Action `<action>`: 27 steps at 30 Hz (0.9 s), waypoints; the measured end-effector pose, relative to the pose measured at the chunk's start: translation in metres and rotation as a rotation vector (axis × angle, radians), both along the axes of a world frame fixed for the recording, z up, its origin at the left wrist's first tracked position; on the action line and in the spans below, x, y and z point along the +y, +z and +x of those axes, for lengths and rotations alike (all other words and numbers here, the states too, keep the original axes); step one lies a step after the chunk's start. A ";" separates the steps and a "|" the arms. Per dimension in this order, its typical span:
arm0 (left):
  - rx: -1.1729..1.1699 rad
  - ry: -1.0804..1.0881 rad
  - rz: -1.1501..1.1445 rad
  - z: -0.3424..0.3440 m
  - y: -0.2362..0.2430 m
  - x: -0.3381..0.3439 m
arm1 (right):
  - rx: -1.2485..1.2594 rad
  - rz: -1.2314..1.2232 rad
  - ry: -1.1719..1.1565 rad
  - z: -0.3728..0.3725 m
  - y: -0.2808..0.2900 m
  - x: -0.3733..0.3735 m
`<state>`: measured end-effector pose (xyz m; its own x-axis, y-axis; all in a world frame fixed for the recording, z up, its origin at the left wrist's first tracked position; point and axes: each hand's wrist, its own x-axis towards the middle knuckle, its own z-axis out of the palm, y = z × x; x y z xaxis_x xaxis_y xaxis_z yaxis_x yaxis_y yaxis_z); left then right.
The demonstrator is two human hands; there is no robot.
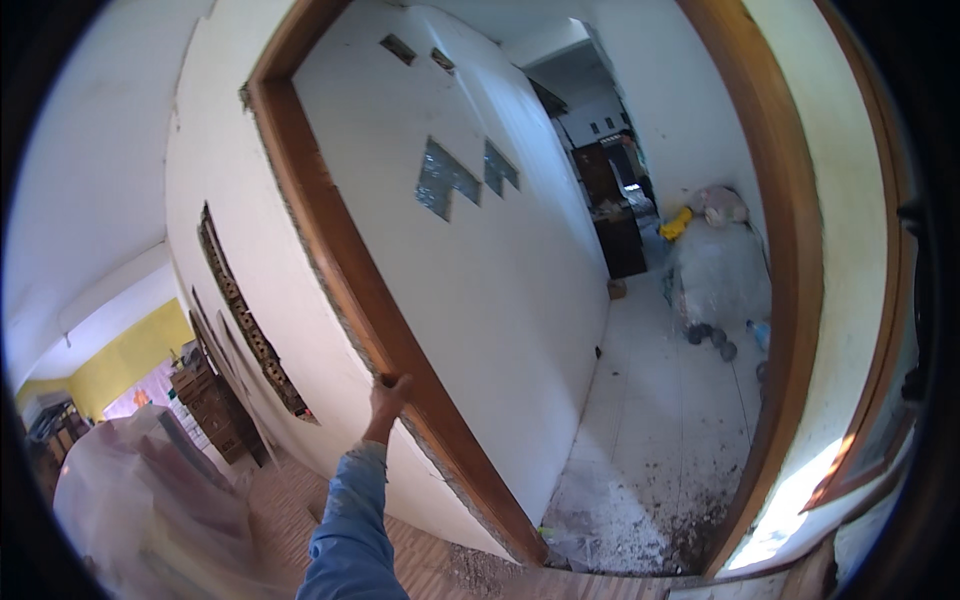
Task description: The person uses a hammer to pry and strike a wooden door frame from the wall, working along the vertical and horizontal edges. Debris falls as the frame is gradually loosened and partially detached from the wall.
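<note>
Rough white-plastered wall (215,150) rising on the left, bent round by the wide lens. Nearest, from the lower edge, a long light-blue sleeve (350,510) with a bare left hand (388,400) at its end, up against the left post of a brown wooden door frame (330,240). Meets the wood at its outer edge, in the lower half, thumb side toward the opening. Shows contact, but cannot tell a clench round the post from a light rest of the fingers, with the tips partly hidden. Only the left near the frame, with the right hand out of view. Runs both ways from the fingers along its long axis: toward the upper left and toward the lower right, slanting in this view. By the foot of the post and across the opening, grey crumbled rubble (690,535). To the left, a bulky heap under translucent plastic sheeting (150,480) on a striped pinkish-brown floor (290,485); above, a long ragged slot (247,310) in the plaster. Across the opening, a matching right post (795,260). Beyond, white floor tiles (660,390) beside a smooth white inner wall (470,330). Farther in, dark round objects (710,338) before a large translucent bag (720,275), topped by a pinkish bundle (718,205). Farthest, a dark brown cabinet (620,248).
</note>
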<state>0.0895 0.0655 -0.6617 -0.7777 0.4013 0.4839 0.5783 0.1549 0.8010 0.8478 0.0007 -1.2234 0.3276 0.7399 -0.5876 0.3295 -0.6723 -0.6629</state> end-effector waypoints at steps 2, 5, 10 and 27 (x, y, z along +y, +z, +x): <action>0.084 0.087 -0.080 0.010 0.010 -0.006 | 0.081 0.031 0.075 -0.024 0.027 0.006; 0.137 0.097 -0.026 0.022 0.032 -0.008 | 0.220 0.064 0.176 -0.063 0.058 0.007; 0.119 0.159 0.016 0.031 0.059 0.000 | 0.469 0.093 0.389 -0.129 0.088 0.017; -0.081 0.213 -0.073 0.059 0.070 0.000 | 0.915 0.685 0.822 -0.459 0.592 0.270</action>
<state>0.1487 0.0652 -0.5913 -0.8835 0.2558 0.3924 0.4609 0.3258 0.8255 0.3885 0.2711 -0.6313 -0.6290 0.7526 0.1949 -0.2547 0.0373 -0.9663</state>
